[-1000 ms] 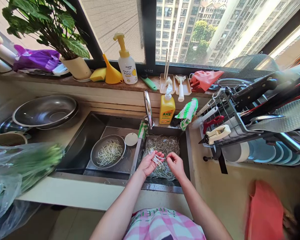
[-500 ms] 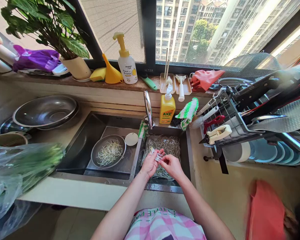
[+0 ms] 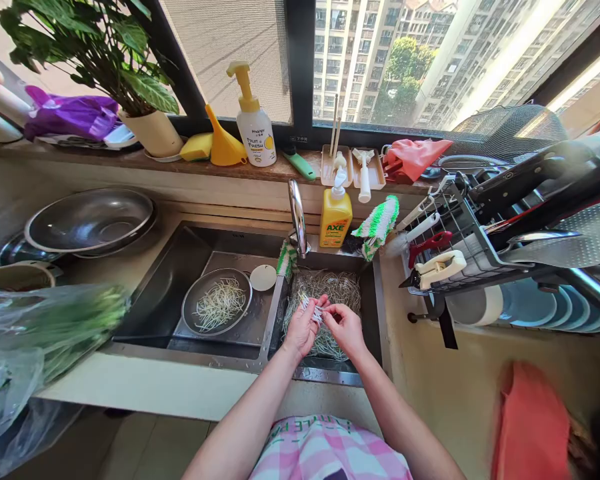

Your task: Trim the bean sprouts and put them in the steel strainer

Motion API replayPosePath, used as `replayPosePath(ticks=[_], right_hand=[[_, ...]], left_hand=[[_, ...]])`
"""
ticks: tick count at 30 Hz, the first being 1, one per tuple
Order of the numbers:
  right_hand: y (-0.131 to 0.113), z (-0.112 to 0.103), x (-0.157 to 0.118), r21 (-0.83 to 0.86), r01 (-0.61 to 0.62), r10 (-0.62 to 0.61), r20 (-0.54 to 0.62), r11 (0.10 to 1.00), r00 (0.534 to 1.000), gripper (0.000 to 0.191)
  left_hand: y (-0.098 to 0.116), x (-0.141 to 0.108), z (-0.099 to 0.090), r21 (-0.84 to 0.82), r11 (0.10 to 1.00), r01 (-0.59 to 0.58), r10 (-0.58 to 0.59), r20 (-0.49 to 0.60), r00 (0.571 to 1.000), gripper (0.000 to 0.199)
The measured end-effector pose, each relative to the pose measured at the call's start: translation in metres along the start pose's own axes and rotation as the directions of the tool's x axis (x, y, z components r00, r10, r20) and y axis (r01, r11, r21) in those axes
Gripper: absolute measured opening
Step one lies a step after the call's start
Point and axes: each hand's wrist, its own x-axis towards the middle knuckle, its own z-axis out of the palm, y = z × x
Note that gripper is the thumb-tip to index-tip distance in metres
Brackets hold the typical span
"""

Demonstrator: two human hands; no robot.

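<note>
left hand [image 3: 303, 328]'s grip cups pale sprouts [image 3: 312, 312]; right hand [image 3: 344, 327]'s grip pinched beside them; faucet [image 3: 297, 219] behind.

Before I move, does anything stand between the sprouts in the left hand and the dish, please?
The sink divider lies between the held sprouts and the dish; the cloth is at its far end, off the direct line.

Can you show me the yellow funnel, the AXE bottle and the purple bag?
Yellow funnel [image 3: 226, 145]: head view, on its wide cone.
AXE bottle [image 3: 335, 217]: head view, on its yellow body.
Purple bag [image 3: 83, 118]: head view, on its crumpled side.
</note>
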Motion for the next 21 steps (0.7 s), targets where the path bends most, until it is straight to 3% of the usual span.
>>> replayPosePath(ticks=[4, 11, 17, 21], right_hand=[[0.005, -0.004, 0.005, -0.008, 0.022, -0.022, 0.076, 1.0, 0.997, 0.014], [0.011, 0.001, 0.007, 0.058, -0.07, 0.063, 0.115, 0.996, 0.991, 0.011], [0.009, 0.004, 0.007, 0.097, -0.11, 0.112, -0.012, 0.989, 0.994, 0.015], [0.01, -0.003, 0.011, 0.307, -0.162, 0.179, -0.027, 0.938, 0.983, 0.017]], left_hand=[[0.001, -0.002, 0.002, 0.049, 0.998, 0.032, -0.033, 0.013, 0.999, 0.011], [-0.002, -0.002, 0.001, 0.083, 0.994, 0.069, -0.071, 0.023, 0.997, 0.012], [-0.004, 0.0, -0.001, 0.109, 0.991, 0.075, -0.076, 0.002, 0.997, 0.014], [0.002, 0.001, -0.004, 0.157, 0.981, 0.115, -0.12, 0.022, 0.992, 0.018]])
